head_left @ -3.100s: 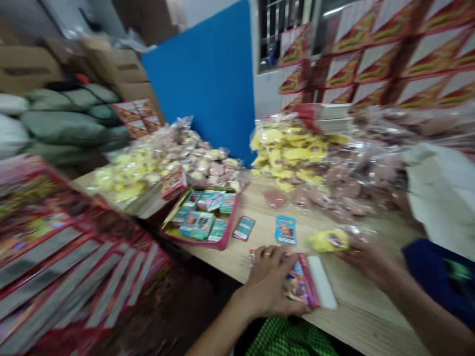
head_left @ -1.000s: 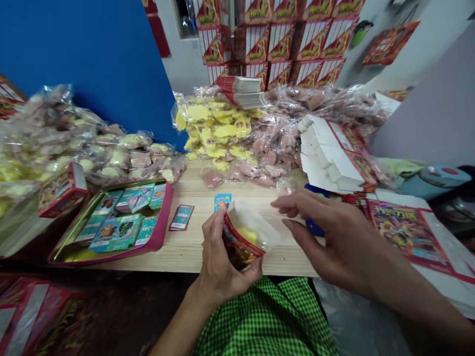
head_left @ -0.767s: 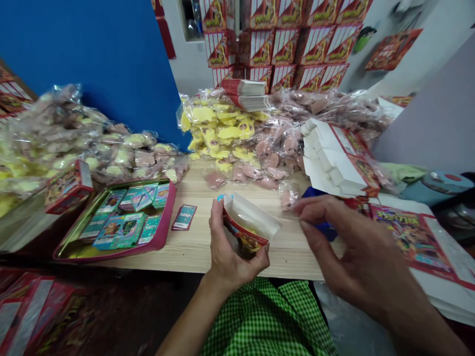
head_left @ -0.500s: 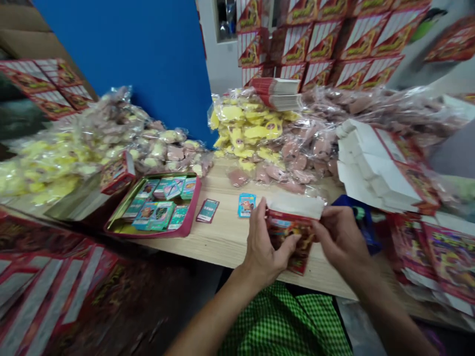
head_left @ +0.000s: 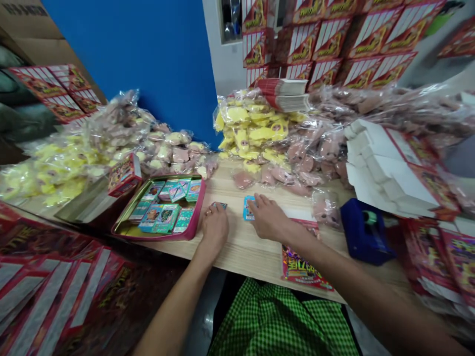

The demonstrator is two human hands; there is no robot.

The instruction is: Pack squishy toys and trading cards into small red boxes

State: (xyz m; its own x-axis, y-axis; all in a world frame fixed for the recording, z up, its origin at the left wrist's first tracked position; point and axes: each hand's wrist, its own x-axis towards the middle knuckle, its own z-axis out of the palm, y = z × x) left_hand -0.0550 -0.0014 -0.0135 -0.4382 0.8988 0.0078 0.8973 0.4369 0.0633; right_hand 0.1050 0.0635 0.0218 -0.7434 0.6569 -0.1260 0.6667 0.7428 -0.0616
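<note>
My left hand [head_left: 215, 225] closes over the small dark cards [head_left: 221, 204] beside the tin; only their far edge shows past the fingers. With its fingers bent at the right edge of the blue cards [head_left: 248, 207], my right hand [head_left: 270, 217] grips that little stack on the table. Under my right forearm a red printed packet [head_left: 302, 264] lies flat, partly covered, its pale top edge facing away from me. To the left of my left hand stands a pink-rimmed tin [head_left: 198, 210] holding several stacks of green and teal cards [head_left: 160, 216].
Bagged yellow pieces [head_left: 243, 126] and bagged pinkish-brown pieces [head_left: 326, 148] are heaped at the back. A blue tape dispenser [head_left: 361, 235] stands right, before folded white-and-red cartons [head_left: 382, 168]. A small red box [head_left: 125, 174] sits behind the tin. Red packets [head_left: 430, 257] lie far right.
My hands have let go of the red packet, which now lies on the table. The left hand has moved left onto the dark cards, the right hand to the blue cards.
</note>
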